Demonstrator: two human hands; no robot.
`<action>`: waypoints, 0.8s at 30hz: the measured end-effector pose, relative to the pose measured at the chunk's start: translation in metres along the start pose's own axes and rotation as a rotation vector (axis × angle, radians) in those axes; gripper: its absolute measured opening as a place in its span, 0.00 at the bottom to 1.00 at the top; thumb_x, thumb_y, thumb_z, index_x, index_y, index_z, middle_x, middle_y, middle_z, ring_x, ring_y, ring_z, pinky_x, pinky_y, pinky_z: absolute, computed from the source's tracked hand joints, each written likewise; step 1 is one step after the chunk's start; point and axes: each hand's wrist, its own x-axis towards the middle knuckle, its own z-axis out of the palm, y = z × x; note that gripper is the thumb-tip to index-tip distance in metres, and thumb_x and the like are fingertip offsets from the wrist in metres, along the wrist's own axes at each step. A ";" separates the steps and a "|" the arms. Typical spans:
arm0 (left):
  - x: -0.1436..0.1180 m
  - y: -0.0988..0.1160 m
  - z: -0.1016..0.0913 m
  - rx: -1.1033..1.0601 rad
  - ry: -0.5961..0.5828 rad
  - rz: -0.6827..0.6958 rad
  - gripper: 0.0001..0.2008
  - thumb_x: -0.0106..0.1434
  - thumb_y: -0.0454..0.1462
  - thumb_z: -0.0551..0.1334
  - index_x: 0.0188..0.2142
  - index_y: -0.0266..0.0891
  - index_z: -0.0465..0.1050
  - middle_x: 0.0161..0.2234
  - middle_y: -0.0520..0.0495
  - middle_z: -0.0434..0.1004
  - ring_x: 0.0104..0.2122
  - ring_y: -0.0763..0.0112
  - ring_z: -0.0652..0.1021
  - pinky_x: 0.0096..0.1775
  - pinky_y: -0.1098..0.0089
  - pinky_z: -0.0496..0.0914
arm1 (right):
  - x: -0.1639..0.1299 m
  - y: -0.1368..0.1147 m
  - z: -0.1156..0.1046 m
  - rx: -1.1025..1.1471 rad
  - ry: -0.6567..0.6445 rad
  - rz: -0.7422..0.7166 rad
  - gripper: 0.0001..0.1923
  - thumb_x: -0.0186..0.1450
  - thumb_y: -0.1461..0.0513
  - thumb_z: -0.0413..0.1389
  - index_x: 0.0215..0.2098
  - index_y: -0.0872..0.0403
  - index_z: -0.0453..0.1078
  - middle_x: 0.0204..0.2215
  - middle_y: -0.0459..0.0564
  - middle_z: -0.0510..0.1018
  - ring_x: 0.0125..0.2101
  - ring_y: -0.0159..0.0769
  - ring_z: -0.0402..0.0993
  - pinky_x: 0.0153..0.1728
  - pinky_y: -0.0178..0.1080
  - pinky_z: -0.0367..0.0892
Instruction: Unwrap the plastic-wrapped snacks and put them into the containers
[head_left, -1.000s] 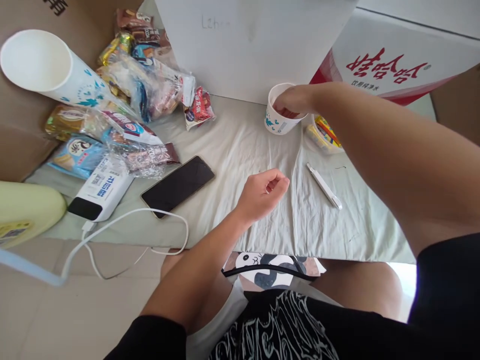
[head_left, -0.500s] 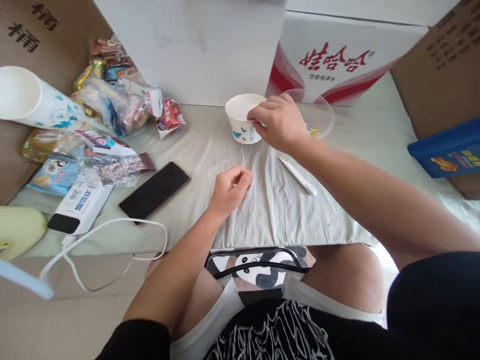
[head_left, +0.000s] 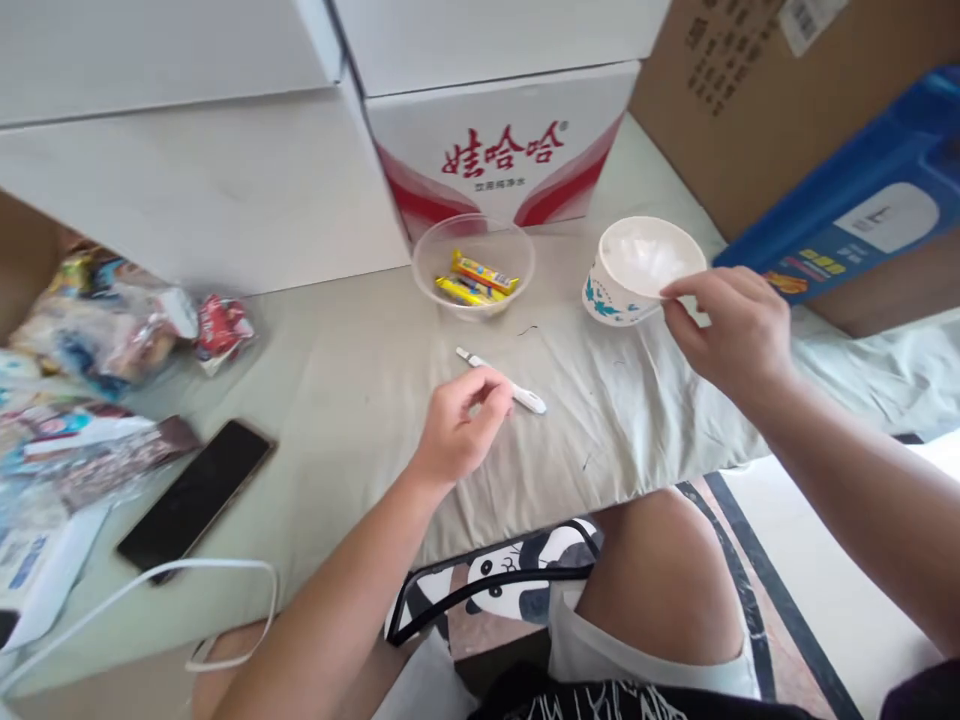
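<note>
My right hand (head_left: pixel 739 325) pinches the near right rim of a white paper bowl (head_left: pixel 616 300) with a blue-green leaf print. The bowl stands at the right of the cloth-covered surface, and a whitish inside shows. My left hand (head_left: pixel 466 420) is loosely closed, with nothing visible in its fingers. It hovers over or rests against a slim white stick-like tool (head_left: pixel 527 397) with a greyish tip; contact I cannot tell. Behind the tool, a clear plastic bowl (head_left: pixel 429 262) holds a few small yellow-wrapped candy bars (head_left: pixel 484 272).
A black phone (head_left: pixel 196 495) lies at the left, near a white cable (head_left: pixel 225 563) and packaged snacks (head_left: pixel 112 340). White cartons (head_left: pixel 225 200) and a red-and-white carton (head_left: pixel 495 160) line the back. A blue container (head_left: pixel 847 200) leans at the right by a brown box (head_left: pixel 720 80).
The view has turned right. My right hand has carried the paper bowl from the left side of the clear bowl to its right. My left hand is now over the white tool.
</note>
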 end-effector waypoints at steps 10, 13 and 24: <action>0.182 -0.008 0.138 0.274 -0.259 0.028 0.09 0.71 0.42 0.61 0.34 0.41 0.71 0.36 0.49 0.78 0.34 0.66 0.75 0.39 0.63 0.67 | 0.101 0.109 0.088 -0.112 -0.137 0.460 0.10 0.68 0.65 0.57 0.46 0.54 0.76 0.55 0.59 0.76 0.47 0.42 0.76 0.47 0.43 0.68; 0.225 -0.019 0.152 0.308 -0.204 0.027 0.14 0.73 0.40 0.58 0.29 0.41 0.65 0.32 0.49 0.75 0.36 0.64 0.76 0.41 0.63 0.67 | 0.142 0.129 0.109 -0.101 -0.182 0.558 0.09 0.69 0.66 0.57 0.46 0.57 0.76 0.52 0.61 0.79 0.52 0.43 0.75 0.54 0.44 0.66; 0.195 -0.042 0.116 0.184 -0.125 -0.021 0.12 0.71 0.38 0.58 0.29 0.41 0.67 0.27 0.54 0.70 0.33 0.68 0.73 0.39 0.67 0.64 | 0.107 0.102 0.110 0.235 -0.463 0.327 0.38 0.63 0.71 0.55 0.71 0.56 0.59 0.71 0.62 0.65 0.69 0.48 0.65 0.71 0.53 0.58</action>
